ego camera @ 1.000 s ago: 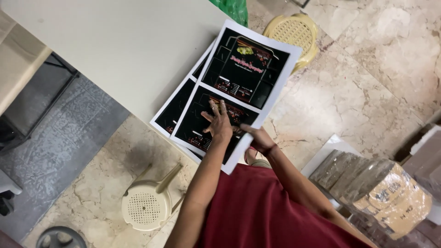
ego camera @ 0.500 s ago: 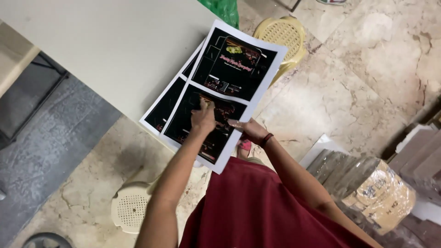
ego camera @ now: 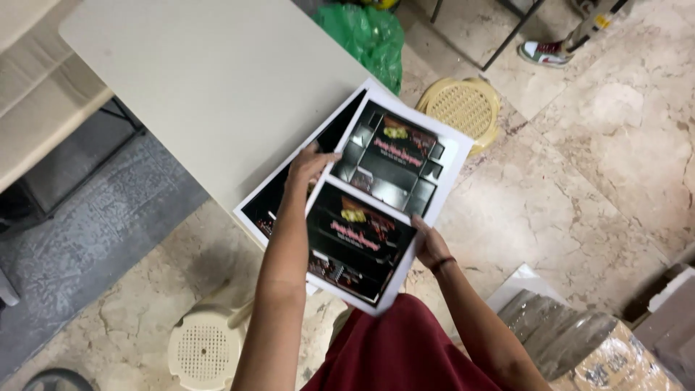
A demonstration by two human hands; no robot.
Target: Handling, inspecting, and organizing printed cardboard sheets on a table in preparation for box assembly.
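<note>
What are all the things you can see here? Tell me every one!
Printed sheets: a few, black on white, stacked at the table's corner, top one lifted.
Table: one, cream, upper left.
Bag: one, green, past the table.
Stools: two, a yellowish one beyond the sheets, a cream one at bottom left.
Wrapped bundle: one, clear plastic, bottom right.
Shoe: one, another person's, top right.
Left hand: on the sheets' left edge.
Right hand: holding the top sheet's right edge.

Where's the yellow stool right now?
The yellow stool stands on the marble floor, upper centre-right in the head view, just beyond the printed sheets' far edge.
</note>
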